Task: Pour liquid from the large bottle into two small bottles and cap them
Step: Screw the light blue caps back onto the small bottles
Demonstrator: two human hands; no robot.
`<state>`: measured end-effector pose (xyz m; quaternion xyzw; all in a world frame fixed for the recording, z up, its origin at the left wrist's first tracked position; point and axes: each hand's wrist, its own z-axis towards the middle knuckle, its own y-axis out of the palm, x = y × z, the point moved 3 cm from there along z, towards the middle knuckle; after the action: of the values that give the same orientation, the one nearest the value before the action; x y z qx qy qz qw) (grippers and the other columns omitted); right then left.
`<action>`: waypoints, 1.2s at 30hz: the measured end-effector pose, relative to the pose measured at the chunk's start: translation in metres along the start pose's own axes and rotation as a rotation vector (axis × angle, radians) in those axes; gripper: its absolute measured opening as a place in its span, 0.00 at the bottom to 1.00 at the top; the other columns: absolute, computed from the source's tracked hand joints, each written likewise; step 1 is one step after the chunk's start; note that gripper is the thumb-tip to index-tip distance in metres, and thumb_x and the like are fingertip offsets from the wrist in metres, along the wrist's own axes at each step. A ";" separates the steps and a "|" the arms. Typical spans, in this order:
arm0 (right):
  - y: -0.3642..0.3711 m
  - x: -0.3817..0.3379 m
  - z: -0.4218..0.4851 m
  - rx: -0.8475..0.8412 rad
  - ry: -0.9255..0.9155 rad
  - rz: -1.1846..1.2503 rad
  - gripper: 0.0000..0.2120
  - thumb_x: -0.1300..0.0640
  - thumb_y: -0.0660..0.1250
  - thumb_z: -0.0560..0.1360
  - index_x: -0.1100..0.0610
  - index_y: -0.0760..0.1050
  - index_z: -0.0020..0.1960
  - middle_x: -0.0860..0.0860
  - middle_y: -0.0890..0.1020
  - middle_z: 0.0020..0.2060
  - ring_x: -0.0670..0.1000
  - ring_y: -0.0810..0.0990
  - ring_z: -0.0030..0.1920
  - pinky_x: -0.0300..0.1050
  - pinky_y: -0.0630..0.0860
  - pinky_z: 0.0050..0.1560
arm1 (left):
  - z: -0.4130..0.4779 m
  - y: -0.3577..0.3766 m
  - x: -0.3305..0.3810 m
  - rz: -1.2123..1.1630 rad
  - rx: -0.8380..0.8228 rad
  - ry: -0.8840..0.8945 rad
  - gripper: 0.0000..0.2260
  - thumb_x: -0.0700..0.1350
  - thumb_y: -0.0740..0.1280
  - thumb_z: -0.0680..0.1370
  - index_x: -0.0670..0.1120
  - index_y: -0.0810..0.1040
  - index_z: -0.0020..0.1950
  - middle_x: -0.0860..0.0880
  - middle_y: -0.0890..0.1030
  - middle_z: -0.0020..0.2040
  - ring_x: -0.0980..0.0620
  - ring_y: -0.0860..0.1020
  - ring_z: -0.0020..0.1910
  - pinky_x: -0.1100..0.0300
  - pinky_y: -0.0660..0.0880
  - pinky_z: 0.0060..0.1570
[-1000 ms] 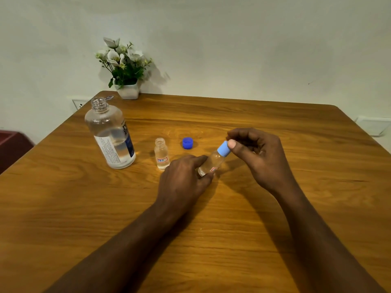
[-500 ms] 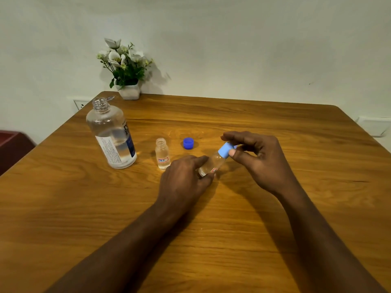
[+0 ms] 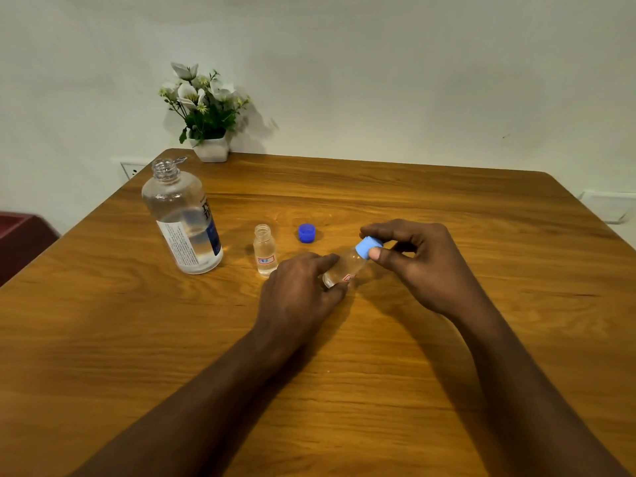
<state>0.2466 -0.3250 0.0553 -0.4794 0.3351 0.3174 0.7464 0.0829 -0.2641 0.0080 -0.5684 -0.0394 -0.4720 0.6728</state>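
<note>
My left hand (image 3: 301, 290) grips the base of a small clear bottle (image 3: 344, 268), tilted to the right just above the wooden table (image 3: 447, 356). A light blue cap (image 3: 367, 247) sits on its neck, pinched between the thumb and fingers of my right hand (image 3: 425, 265). A second small bottle (image 3: 265, 251) stands upright and uncapped to the left, with clear liquid inside. A dark blue cap (image 3: 307, 233) lies on the table behind it. The large clear bottle (image 3: 184, 218) stands open at the left, partly filled.
A white pot of flowers (image 3: 206, 113) stands at the table's far edge by the wall. A dark red object (image 3: 20, 239) sits beyond the table's left edge. A wall socket (image 3: 132, 170) shows behind the large bottle.
My right fingers have shifted around the light blue cap, the thumb now lower on it. The bottle and my left hand have stayed almost in place.
</note>
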 end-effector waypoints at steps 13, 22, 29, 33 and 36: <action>0.000 -0.001 -0.001 0.014 0.061 0.077 0.13 0.60 0.75 0.70 0.51 0.83 0.53 0.41 0.84 0.49 0.40 0.81 0.52 0.30 0.75 0.48 | -0.003 -0.003 0.005 -0.058 -0.015 -0.023 0.17 0.58 0.66 0.69 0.54 0.81 0.55 0.53 0.82 0.40 0.51 0.79 0.41 0.50 0.76 0.39; 0.004 -0.005 -0.002 0.112 0.084 0.078 0.16 0.55 0.78 0.65 0.51 0.82 0.53 0.43 0.84 0.42 0.40 0.83 0.45 0.31 0.77 0.44 | -0.004 -0.001 0.008 -0.057 -0.007 -0.059 0.16 0.62 0.66 0.68 0.56 0.81 0.50 0.55 0.83 0.38 0.54 0.79 0.35 0.51 0.76 0.36; 0.030 0.002 -0.006 -0.054 0.273 0.033 0.14 0.53 0.78 0.66 0.56 0.81 0.49 0.52 0.86 0.36 0.48 0.86 0.35 0.53 0.83 0.46 | -0.004 -0.003 0.008 -0.158 0.056 -0.112 0.14 0.54 0.72 0.66 0.52 0.82 0.50 0.55 0.85 0.44 0.57 0.82 0.38 0.52 0.78 0.40; 0.027 0.004 -0.004 -0.049 0.276 -0.011 0.12 0.52 0.78 0.66 0.55 0.82 0.47 0.51 0.86 0.37 0.49 0.85 0.38 0.51 0.82 0.43 | -0.005 -0.002 0.008 -0.156 0.042 -0.093 0.18 0.53 0.76 0.67 0.53 0.81 0.55 0.53 0.85 0.48 0.55 0.83 0.41 0.52 0.79 0.44; 0.013 0.009 -0.001 0.035 0.281 -0.117 0.12 0.53 0.77 0.66 0.55 0.83 0.48 0.49 0.85 0.39 0.47 0.84 0.40 0.47 0.79 0.41 | -0.005 -0.002 0.011 -0.141 0.015 -0.107 0.29 0.56 0.76 0.66 0.52 0.76 0.65 0.50 0.83 0.56 0.54 0.82 0.49 0.52 0.77 0.52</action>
<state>0.2414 -0.3200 0.0411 -0.5250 0.4131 0.1971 0.7175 0.0851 -0.2743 0.0141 -0.5833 -0.1187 -0.4871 0.6390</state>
